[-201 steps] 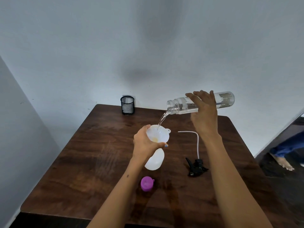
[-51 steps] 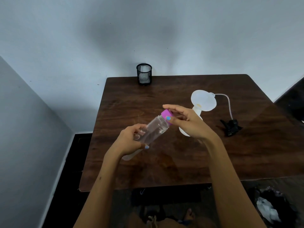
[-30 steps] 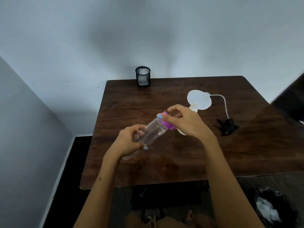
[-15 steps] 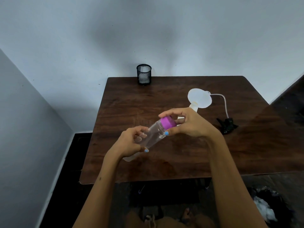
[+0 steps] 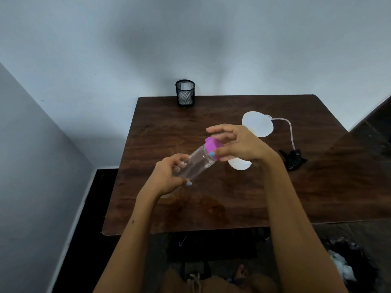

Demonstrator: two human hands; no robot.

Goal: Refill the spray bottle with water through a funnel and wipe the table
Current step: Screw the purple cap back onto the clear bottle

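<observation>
Pink cap (image 5: 212, 147) is being pinched onto the clear bottle (image 5: 195, 164) by the right hand (image 5: 239, 144); the left hand (image 5: 167, 178) grips its body above the table (image 5: 232, 199). Judged next: funnel (image 5: 257, 126) lifted off the spray bottle (image 5: 240, 163)

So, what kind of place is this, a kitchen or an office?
Probably a plain room at home, not clearly either. A dark wooden table stands in a corner of bare white walls, with a mesh pen cup at its far edge.
</observation>
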